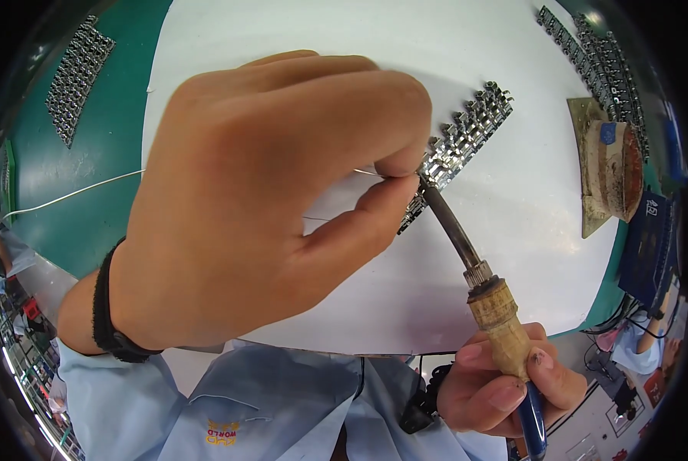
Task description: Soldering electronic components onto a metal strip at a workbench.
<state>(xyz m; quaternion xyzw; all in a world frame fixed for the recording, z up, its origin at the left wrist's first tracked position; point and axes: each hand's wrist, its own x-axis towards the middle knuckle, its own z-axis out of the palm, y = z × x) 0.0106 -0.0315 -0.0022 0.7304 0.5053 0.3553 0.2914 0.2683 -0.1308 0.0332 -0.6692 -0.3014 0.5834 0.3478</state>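
My left hand (259,177), large in the middle, pinches a thin solder wire (75,188) between thumb and forefinger. The wire trails off to the left edge, and a short piece shows inside the curl of the fingers. In my right hand (478,392), at lower right, is a soldering iron (453,227) with a tan grip and a blue lower end. Its tip points up and left, close by my left fingertips, at a strip of small metal-cased circuit boards (470,131). My left hand hides part of that strip; exact contact of tip and wire cannot be made out.
A white sheet (344,315) covers much of the green table (121,207). More board strips lie at far left (79,81) and far right (597,61). On the right stand a round, stained tan holder (609,169) on a plate and a blue box (647,246) with cables.
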